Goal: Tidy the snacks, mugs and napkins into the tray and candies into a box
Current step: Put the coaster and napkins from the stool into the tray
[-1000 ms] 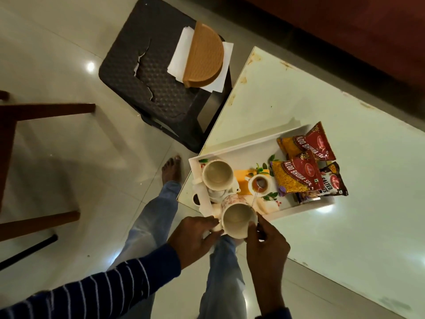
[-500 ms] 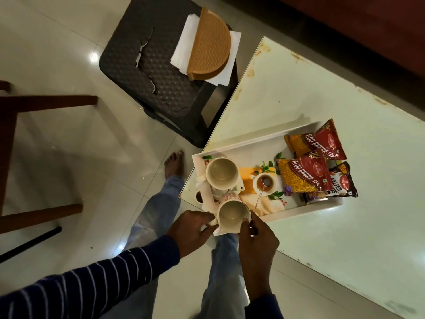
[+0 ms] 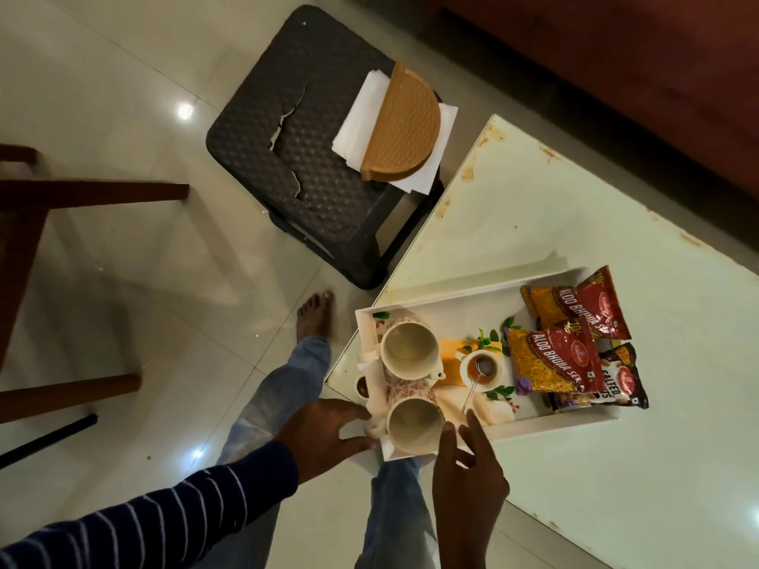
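A white tray (image 3: 460, 299) with a printed picture of tea on its floor sits at the near corner of the table. Two cream mugs stand at its left end: the far mug (image 3: 408, 350) and the near mug (image 3: 415, 425). Red and yellow snack packets (image 3: 550, 361) fill the right end. My left hand (image 3: 324, 433) is just left of the near mug, fingers apart, holding nothing. My right hand (image 3: 468, 466) hovers just right of that mug, fingers spread and off it. White napkins (image 3: 357, 121) under a tan holder (image 3: 406, 133) lie on the dark stool.
The dark plastic stool (image 3: 304, 158), cracked in its seat, stands left of the pale table (image 3: 616, 223). A wooden chair frame (image 3: 41, 199) is at the far left. My leg and bare foot (image 3: 314, 316) are on the shiny tiled floor below the tray.
Both hands held the near mug and set it down at the tray's near left corner. Now the fingers have opened and drawn slightly off it.
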The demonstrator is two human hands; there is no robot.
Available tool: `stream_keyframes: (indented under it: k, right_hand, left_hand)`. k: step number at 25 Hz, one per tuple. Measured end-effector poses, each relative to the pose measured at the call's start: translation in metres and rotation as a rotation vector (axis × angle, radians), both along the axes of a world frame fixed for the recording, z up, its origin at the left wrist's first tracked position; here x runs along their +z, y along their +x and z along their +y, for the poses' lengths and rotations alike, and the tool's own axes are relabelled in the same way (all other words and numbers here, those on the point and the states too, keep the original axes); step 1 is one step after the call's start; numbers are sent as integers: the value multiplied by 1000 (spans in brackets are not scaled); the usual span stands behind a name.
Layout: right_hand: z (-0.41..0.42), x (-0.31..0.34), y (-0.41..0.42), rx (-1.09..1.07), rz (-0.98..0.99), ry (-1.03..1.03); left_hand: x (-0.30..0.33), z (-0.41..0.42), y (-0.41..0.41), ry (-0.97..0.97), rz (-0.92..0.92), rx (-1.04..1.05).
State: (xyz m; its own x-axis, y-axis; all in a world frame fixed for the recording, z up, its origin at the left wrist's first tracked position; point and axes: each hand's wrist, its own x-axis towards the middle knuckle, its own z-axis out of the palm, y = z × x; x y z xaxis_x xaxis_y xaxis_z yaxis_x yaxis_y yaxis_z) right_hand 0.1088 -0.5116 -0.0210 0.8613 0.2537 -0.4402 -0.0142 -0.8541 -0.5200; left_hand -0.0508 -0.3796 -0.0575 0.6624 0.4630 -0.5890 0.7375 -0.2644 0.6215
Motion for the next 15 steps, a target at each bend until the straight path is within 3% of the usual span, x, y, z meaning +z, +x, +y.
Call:
stream_keyframes:
  k: [2,3,7,12,15]
  right_hand:
    - [12,13,18,-94,-64,15]
    - [23,18,29,-124,-75,43]
    - [102,32,70,-36,-40,234]
    - [218,24,93,-171,248,364]
    - [268,14,91,-394,518,423]
  left_hand:
    - [19,27,-1,51,-81,62]
    - [29,44,3,172,-157,105]
    - [52,133,49,481,-475,330]
    - [54,274,151,689,-474,277]
    - [52,336,209,553,-460,246]
